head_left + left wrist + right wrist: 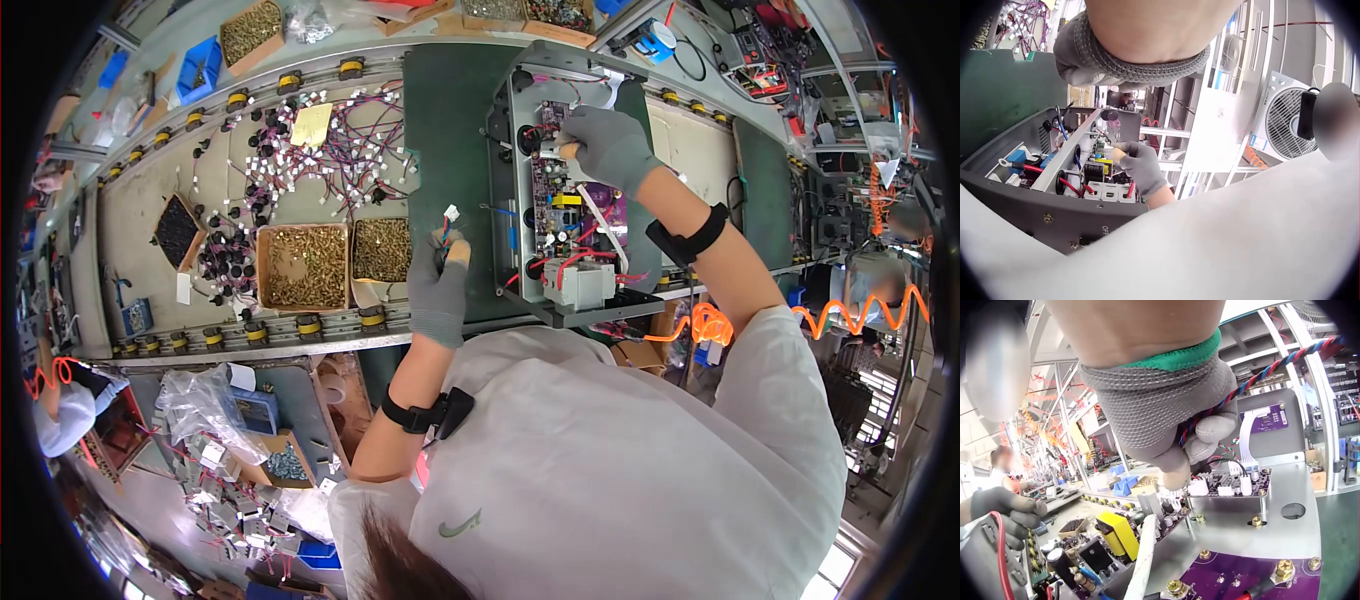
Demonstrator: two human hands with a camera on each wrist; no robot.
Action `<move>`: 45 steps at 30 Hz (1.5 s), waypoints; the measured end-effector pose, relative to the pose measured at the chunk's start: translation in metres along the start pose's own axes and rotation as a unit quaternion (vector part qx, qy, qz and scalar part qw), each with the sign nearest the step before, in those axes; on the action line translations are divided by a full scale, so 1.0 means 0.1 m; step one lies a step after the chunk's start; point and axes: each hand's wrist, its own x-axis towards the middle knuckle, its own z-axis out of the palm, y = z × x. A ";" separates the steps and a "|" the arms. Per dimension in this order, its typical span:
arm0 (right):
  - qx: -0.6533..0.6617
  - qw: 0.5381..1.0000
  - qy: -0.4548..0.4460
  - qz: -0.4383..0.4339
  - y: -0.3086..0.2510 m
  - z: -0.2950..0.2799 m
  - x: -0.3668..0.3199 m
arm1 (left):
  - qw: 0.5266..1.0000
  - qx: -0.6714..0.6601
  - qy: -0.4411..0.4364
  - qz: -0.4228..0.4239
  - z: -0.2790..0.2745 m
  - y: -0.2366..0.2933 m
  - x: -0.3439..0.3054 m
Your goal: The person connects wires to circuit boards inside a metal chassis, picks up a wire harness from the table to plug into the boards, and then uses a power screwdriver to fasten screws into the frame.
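In the head view an open dark metal chassis [510, 200] holds circuit boards [545, 190] and red and white wires. My gloved right hand [610, 150] reaches into its upper part. The right wrist view shows its curled fingers [1210, 428] round a twisted red, blue and black cable [1266, 375], thumb tip close over white connectors at a board's edge. Left of the chassis, my gloved left hand [437, 295] pinches a short wire lead with a white connector [452, 213] sticking up past the fingertips.
On the bench to the left lie a heap of cables with white plugs [350, 150], two boxes of brass-coloured parts [262, 290] and a tray of black parts [178, 235]. Rails with yellow-and-black rollers [310, 326] line the bench. An orange coiled hose [710, 325] hangs at right.
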 end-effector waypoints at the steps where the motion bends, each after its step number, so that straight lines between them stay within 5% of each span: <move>1: -0.001 1.000 -0.002 0.001 -0.01 -0.01 0.01 | 1.000 -0.004 0.004 0.005 0.00 -0.01 0.02; 6: -0.052 0.987 -0.138 0.057 -0.21 -0.26 0.12 | 0.999 -0.019 0.002 -0.034 -0.03 0.01 0.04; 15: 0.011 0.993 -0.112 -0.024 0.06 -0.14 0.23 | 0.996 -0.036 0.021 -0.073 -0.06 -0.09 0.04; 25: 0.070 0.972 -0.223 0.026 0.01 -0.20 0.49 | 0.996 -0.022 0.041 -0.072 -0.12 -0.12 0.11; 41: 0.237 0.963 -0.104 0.073 0.20 0.00 0.27 | 0.999 -0.018 0.026 -0.042 -0.08 -0.10 -0.02; 45: 0.262 0.938 -0.190 0.123 0.17 -0.08 0.31 | 0.993 -0.058 0.045 -0.097 -0.20 -0.23 -0.09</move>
